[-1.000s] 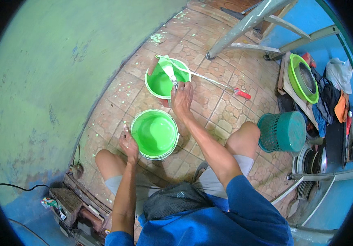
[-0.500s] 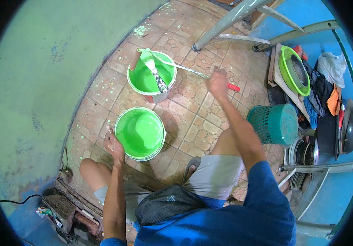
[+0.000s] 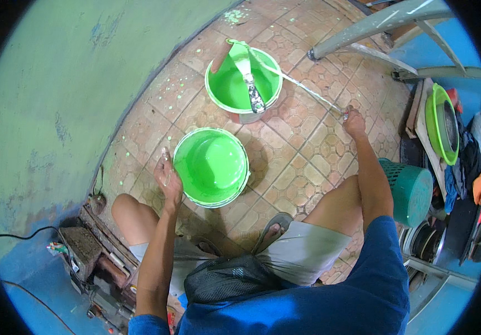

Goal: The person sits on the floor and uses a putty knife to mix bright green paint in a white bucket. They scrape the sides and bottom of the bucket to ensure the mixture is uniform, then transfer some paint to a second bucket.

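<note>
My right hand is closed at the outer end of a paint roller's long thin frame, its grip hidden by my fingers. The paint-smeared frame slants over the far bucket, where a brown cylinder shows at the rim. Across that bucket's rim rests a putty knife, with a green-smeared blade and a black-and-white handle. My left hand, flecked with paint, is at the left side of the near bucket, fingers loosely apart. Bright green paint lies inside the near bucket.
A green wall runs along the left. At right are a ladder leg, a teal perforated basket, a lime basin and piled cloths. Tools and a cable lie at lower left. Paint specks dot the floor tiles.
My right hand has slid outward along the roller to its end, covering the red grip that showed before. The view has shifted; my left hand stays beside the near bucket.
</note>
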`<state>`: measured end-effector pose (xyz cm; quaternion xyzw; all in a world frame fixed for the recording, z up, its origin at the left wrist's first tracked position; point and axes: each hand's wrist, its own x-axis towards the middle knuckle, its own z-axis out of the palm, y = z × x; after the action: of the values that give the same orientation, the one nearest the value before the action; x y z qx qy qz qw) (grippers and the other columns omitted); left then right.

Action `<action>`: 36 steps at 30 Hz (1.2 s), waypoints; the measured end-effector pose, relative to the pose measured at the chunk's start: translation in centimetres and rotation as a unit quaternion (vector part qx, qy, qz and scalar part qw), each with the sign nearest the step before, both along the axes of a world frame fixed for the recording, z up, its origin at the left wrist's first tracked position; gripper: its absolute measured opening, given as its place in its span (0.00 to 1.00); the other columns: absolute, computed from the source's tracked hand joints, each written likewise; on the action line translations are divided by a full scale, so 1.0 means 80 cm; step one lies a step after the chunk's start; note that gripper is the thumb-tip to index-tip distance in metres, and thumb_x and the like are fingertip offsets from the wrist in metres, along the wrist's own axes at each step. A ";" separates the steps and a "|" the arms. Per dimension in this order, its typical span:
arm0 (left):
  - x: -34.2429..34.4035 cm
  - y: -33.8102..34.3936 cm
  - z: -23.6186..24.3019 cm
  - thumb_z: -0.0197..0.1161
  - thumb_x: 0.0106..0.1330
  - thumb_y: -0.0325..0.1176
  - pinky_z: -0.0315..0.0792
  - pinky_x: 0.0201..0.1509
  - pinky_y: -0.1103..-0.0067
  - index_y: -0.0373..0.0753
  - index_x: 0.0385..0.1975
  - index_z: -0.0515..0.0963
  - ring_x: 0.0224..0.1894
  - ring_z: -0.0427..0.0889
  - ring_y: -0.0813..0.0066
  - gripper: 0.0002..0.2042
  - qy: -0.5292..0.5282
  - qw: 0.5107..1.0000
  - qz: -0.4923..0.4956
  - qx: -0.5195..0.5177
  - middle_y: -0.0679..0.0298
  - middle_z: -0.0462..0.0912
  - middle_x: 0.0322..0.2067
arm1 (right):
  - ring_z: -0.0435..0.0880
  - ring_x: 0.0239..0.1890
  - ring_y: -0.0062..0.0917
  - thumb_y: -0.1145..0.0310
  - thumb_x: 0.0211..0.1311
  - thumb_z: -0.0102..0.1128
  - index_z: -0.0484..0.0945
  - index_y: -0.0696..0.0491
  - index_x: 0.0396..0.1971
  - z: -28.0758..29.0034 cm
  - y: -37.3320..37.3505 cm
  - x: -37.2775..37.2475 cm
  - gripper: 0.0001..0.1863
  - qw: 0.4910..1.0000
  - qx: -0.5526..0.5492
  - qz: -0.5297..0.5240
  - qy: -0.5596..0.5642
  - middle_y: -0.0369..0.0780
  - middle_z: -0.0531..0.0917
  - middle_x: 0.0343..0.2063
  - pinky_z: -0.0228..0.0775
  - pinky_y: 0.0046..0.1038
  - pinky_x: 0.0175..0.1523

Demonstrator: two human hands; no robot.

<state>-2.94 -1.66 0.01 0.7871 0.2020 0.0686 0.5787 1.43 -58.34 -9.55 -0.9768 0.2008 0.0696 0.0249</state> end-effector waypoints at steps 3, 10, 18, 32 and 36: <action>0.002 -0.015 -0.002 0.49 0.71 0.43 0.55 0.22 0.80 0.36 0.16 0.69 0.20 0.58 0.83 0.22 -0.024 0.999 0.005 0.029 0.72 0.62 0.14 | 0.78 0.41 0.46 0.69 0.47 0.58 0.71 0.54 0.41 -0.015 -0.036 -0.024 0.17 0.992 0.017 0.087 -0.091 0.51 0.78 0.36 0.71 0.41 0.46; 0.003 -0.009 -0.004 0.50 0.70 0.42 0.56 0.23 0.79 0.33 0.17 0.70 0.21 0.60 0.83 0.21 -0.002 1.000 0.010 -0.014 0.72 0.65 0.16 | 0.78 0.33 0.46 0.69 0.47 0.58 0.70 0.59 0.42 0.033 -0.033 -0.041 0.20 0.983 0.073 0.086 -0.148 0.52 0.78 0.29 0.68 0.41 0.39; 0.005 -0.011 -0.006 0.50 0.70 0.46 0.58 0.24 0.77 0.31 0.17 0.69 0.22 0.60 0.81 0.24 0.008 1.000 0.011 -0.027 0.68 0.64 0.15 | 0.78 0.31 0.40 0.72 0.45 0.62 0.70 0.56 0.41 0.106 0.010 -0.051 0.20 0.981 0.155 0.020 -0.112 0.47 0.79 0.27 0.69 0.35 0.39; -0.068 -0.006 0.002 0.39 0.66 0.63 0.60 0.57 0.66 0.32 0.58 0.57 0.53 0.67 0.61 0.37 0.153 0.971 0.018 -0.183 0.51 0.66 0.54 | 0.72 0.28 0.17 0.77 0.42 0.59 0.74 0.55 0.30 0.168 0.138 -0.041 0.11 0.917 0.354 0.086 -0.165 0.32 0.74 0.23 0.64 0.21 0.35; -0.137 -0.011 0.008 0.44 0.65 0.61 0.59 0.61 0.63 0.33 0.64 0.51 0.59 0.66 0.57 0.38 0.239 0.902 0.072 -0.352 0.50 0.64 0.59 | 0.70 0.28 0.15 0.77 0.43 0.60 0.74 0.55 0.31 0.178 0.153 -0.037 0.11 0.913 0.372 0.098 -0.132 0.30 0.72 0.23 0.63 0.20 0.35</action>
<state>-13.87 -2.50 0.64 0.5079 0.4011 -0.1558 0.7463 -1.50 -46.12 4.68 -0.9118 0.0583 0.0116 0.4064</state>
